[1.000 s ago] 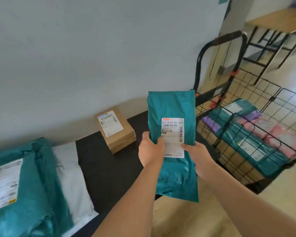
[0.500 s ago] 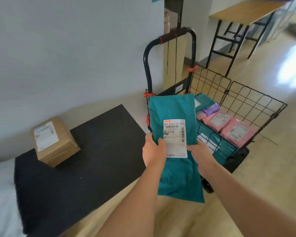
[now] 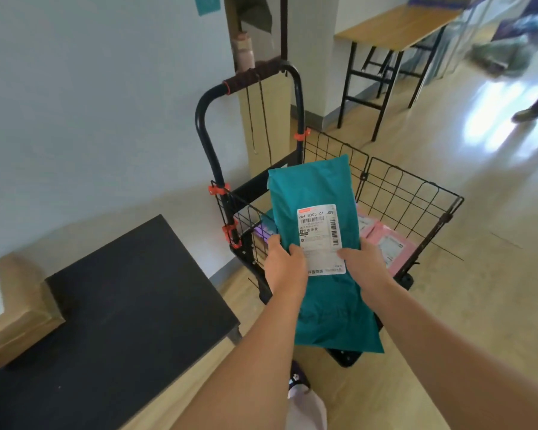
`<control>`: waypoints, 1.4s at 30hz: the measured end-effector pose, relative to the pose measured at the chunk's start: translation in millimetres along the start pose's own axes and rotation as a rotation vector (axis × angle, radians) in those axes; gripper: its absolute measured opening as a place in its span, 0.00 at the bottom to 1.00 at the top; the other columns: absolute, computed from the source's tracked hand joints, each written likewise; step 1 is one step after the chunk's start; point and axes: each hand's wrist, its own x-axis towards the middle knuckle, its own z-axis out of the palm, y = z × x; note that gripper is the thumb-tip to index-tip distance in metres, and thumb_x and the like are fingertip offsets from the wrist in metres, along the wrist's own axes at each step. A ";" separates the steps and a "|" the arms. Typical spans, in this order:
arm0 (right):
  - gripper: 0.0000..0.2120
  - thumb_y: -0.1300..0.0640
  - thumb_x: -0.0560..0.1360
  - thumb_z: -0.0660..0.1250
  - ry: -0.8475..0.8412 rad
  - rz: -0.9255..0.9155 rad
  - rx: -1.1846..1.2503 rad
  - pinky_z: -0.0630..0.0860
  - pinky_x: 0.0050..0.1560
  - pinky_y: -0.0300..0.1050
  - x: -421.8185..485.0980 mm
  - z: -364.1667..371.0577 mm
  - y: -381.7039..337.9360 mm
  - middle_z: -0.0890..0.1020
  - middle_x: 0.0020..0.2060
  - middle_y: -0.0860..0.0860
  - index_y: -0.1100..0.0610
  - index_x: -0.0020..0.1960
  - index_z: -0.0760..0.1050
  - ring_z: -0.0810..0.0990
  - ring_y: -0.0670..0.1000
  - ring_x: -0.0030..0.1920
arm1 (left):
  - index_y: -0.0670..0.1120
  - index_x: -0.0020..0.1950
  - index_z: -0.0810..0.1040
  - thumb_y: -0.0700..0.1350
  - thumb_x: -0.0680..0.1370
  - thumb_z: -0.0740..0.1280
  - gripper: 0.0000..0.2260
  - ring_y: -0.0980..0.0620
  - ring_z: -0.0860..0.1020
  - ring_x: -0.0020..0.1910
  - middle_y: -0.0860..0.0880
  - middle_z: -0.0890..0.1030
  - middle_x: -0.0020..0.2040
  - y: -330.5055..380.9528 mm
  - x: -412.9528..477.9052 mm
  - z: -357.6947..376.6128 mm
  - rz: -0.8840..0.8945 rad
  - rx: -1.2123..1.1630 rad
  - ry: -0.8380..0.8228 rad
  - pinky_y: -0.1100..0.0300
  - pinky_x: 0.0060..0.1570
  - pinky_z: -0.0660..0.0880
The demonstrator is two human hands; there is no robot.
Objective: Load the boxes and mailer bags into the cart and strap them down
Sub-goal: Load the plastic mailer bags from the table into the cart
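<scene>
Where the black table (image 3: 131,305) runs off the left edge of view, a cardboard box (image 3: 10,308) sits on its far left end near the wall, cut by the frame. The table's right corner stops just short of the wire cart (image 3: 416,193), with a narrow strip of floor between them. The cart's black handle (image 3: 255,76) stands upright at its wall side, and the wire walls are open at the top.

A teal mailer bag (image 3: 317,187) is held upright over the cart's near side, label facing the camera. The left hand (image 3: 284,265) grips its left edge, thumb on the front beside the label. The right hand (image 3: 365,263) grips the right edge, thumb on the label's lower corner. The bag's lower end hangs below both hands, in front of the cart's near wall.

Inside the cart, a purple bag (image 3: 263,232) shows left of the teal one and pink mailer bags (image 3: 392,246) lie flat to its right. Beyond the cart's right wall lies open floor, with a wooden table (image 3: 395,23) well apart at the back.
</scene>
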 end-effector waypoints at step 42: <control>0.08 0.65 0.74 0.61 -0.475 0.173 -1.177 0.73 0.33 0.43 347.8 -27.4 71.0 0.79 0.33 0.55 0.60 0.38 0.75 0.79 0.56 0.35 | 0.39 0.76 0.55 0.38 0.78 0.60 0.28 0.40 0.79 0.58 0.39 0.77 0.62 -58.2 160.0 242.2 -1.107 0.093 -0.012 0.48 0.58 0.77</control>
